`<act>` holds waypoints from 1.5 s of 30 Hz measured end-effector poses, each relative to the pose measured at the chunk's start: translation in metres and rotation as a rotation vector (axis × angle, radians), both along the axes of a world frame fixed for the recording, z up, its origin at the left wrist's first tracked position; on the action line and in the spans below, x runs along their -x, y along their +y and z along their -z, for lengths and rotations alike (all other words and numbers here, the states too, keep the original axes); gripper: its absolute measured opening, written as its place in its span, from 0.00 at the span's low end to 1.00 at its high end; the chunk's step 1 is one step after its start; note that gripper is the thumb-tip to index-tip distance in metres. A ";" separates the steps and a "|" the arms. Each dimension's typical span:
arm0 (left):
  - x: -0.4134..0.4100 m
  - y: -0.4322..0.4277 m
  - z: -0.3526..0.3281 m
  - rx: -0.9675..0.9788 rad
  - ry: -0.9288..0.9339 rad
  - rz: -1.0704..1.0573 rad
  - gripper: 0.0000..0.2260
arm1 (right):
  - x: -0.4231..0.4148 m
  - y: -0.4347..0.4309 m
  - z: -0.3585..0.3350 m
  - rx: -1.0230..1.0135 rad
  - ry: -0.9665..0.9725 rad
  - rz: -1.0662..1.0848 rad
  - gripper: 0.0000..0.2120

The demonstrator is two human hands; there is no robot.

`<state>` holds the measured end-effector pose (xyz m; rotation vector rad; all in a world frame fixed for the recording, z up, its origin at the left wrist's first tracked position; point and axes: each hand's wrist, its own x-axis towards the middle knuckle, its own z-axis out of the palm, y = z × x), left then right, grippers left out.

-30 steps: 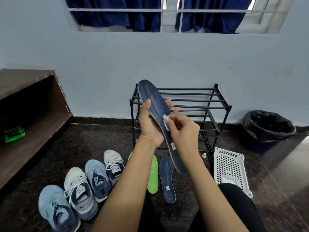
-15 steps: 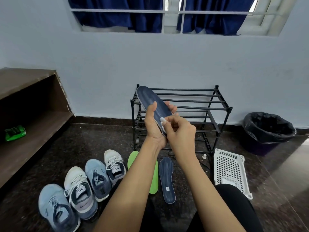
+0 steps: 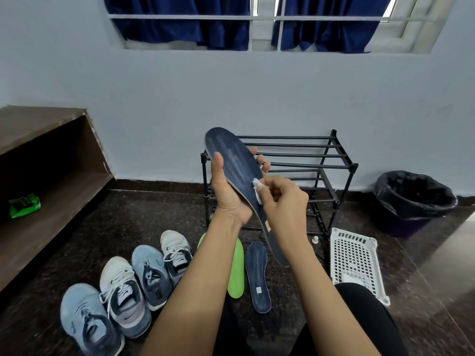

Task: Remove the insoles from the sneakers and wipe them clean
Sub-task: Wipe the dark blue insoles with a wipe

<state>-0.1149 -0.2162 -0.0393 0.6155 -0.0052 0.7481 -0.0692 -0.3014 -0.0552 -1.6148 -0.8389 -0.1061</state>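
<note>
In front of the shoe rack [image 3: 334, 160], a dark blue insole [image 3: 232, 158] is held tilted, clamped between the thumb of the left hand [image 3: 228, 194] on its near edge and fingers [image 3: 265, 166] curled behind. A white wipe [image 3: 257, 188], pinched by the right hand [image 3: 285, 201], is pressed on its middle.

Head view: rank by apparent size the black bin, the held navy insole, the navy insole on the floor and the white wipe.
1. held navy insole and black bin: they look alike, and the insole is nearer the camera, so unranked
2. floor navy insole
3. white wipe
</note>
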 end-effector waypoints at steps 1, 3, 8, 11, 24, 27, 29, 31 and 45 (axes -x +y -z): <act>-0.001 -0.001 0.000 -0.005 0.012 -0.009 0.42 | 0.002 -0.001 -0.002 0.000 0.009 -0.009 0.05; -0.003 -0.003 0.001 -0.026 0.045 -0.010 0.40 | 0.009 -0.002 -0.007 -0.009 0.053 -0.062 0.04; -0.006 -0.007 0.003 -0.063 0.045 0.026 0.36 | 0.019 -0.005 -0.012 -0.049 0.067 -0.164 0.02; -0.004 -0.008 0.004 -0.019 -0.033 0.060 0.33 | 0.018 -0.003 -0.011 -0.039 0.066 -0.146 0.03; -0.003 0.001 0.005 -0.003 0.001 0.010 0.31 | 0.021 -0.003 -0.013 0.036 -0.045 -0.188 0.01; -0.005 -0.002 0.005 0.013 -0.012 0.034 0.30 | 0.021 -0.006 -0.012 0.011 0.032 -0.218 0.01; -0.005 -0.005 0.006 0.032 -0.031 0.057 0.29 | 0.018 -0.006 -0.008 0.003 0.036 -0.164 0.02; -0.004 -0.009 0.005 0.043 -0.068 0.068 0.27 | 0.013 -0.004 -0.003 0.009 0.018 -0.061 0.03; -0.004 -0.004 0.003 0.043 -0.022 0.061 0.33 | 0.022 -0.004 -0.011 -0.030 0.002 -0.213 0.02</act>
